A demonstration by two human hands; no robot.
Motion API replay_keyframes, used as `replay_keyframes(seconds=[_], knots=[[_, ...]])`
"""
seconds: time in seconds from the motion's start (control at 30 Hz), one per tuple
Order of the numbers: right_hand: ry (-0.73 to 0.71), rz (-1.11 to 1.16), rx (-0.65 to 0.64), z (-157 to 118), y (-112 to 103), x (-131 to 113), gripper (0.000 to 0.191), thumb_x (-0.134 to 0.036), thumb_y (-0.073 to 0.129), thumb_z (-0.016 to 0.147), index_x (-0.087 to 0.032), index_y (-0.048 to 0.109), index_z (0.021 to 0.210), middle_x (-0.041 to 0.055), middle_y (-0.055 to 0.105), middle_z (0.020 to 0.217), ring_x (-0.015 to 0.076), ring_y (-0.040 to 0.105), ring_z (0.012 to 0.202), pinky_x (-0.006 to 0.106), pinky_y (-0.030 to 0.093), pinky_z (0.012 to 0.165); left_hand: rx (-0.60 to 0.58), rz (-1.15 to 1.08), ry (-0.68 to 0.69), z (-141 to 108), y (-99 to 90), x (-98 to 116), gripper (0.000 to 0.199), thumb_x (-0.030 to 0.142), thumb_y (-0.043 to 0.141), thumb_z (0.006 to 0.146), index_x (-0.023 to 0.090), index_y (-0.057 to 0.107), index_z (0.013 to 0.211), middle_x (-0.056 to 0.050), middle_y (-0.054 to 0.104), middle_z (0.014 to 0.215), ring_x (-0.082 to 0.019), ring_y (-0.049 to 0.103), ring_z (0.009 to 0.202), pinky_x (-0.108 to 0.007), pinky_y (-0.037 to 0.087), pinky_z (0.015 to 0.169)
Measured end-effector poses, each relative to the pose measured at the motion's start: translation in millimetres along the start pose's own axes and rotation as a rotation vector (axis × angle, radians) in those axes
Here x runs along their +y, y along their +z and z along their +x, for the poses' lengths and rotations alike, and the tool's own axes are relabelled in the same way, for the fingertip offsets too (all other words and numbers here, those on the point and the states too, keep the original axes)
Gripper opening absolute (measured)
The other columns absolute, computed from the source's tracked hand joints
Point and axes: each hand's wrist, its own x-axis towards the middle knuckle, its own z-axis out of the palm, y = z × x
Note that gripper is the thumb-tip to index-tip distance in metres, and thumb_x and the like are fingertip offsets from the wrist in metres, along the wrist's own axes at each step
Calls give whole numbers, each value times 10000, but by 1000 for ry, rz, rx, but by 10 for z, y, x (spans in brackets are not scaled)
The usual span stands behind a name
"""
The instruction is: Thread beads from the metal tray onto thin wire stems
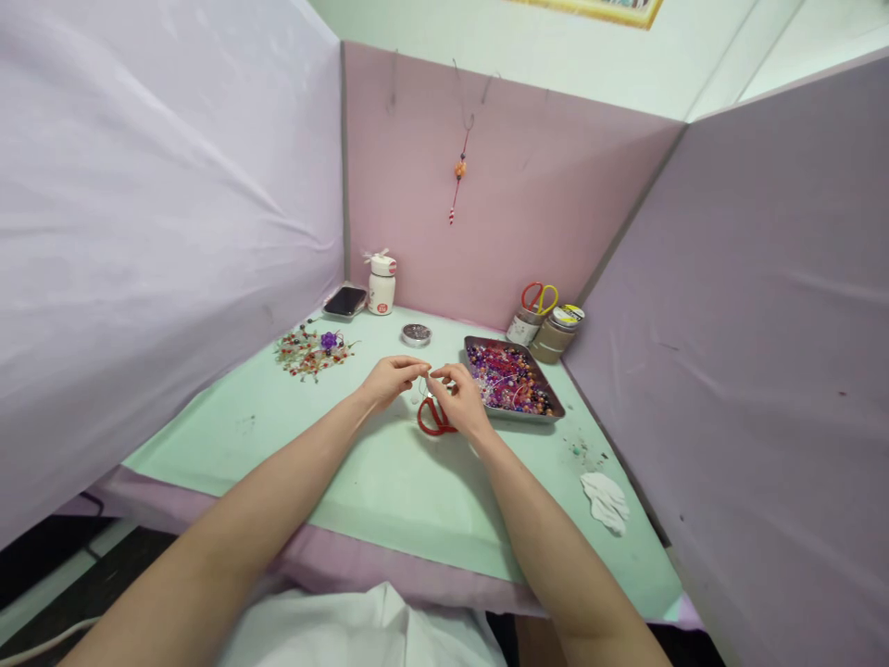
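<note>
My left hand (393,381) and my right hand (459,398) meet above the middle of the table, fingertips almost touching. Both are closed in a pinch. What they pinch is too small to make out; a faint thin strand seems to hang just below the fingertips. Under my right hand are red-handled scissors (431,430), partly covered by it. To the right, close to that hand, is a metal tray (526,419) full of purple, red, orange and dark beads (512,375). Behind my hands sits a small round dish (416,335) of tiny grey pieces.
Beaded strands with a purple flower (329,341) lie at left. A phone (344,301) and white bottle (381,285) stand behind. Back right: a cup (523,327) with scissors and a jar (556,335). A white cloth (606,502) lies right. A beaded string (460,170) hangs on the pink partition.
</note>
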Motion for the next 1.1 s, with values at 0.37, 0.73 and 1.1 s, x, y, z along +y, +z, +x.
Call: replay_keyframes(seconds=[0.37, 0.73, 1.1], knots=[[394, 653, -276, 136, -287, -98, 168, -309, 639, 677, -188, 556, 759, -36, 552, 608, 73, 411, 506, 214, 284, 496, -72, -317, -31, 18, -21, 84, 245, 263, 803, 576, 116, 658, 708, 9, 527, 660, -24, 362, 534, -148, 186, 411], [373, -301, 297, 201, -1007, 399, 192, -324, 549, 731, -166, 626, 808, 71, 635, 807, 209, 550, 764, 352, 403, 730, -52, -405, -118, 13, 5, 95, 264, 226, 805, 580, 105, 625, 731, -1, 535, 676, -16, 351, 507, -134, 186, 386], [-477, -399, -6, -7, -58, -66, 314, -147, 434, 868, -268, 639, 1071, 77, 512, 1189, 201, 473, 1033, 371, 435, 882, -75, -244, -136, -22, 42, 16, 258, 264, 780, 580, 113, 660, 751, 24, 480, 601, -27, 316, 488, -177, 156, 402]])
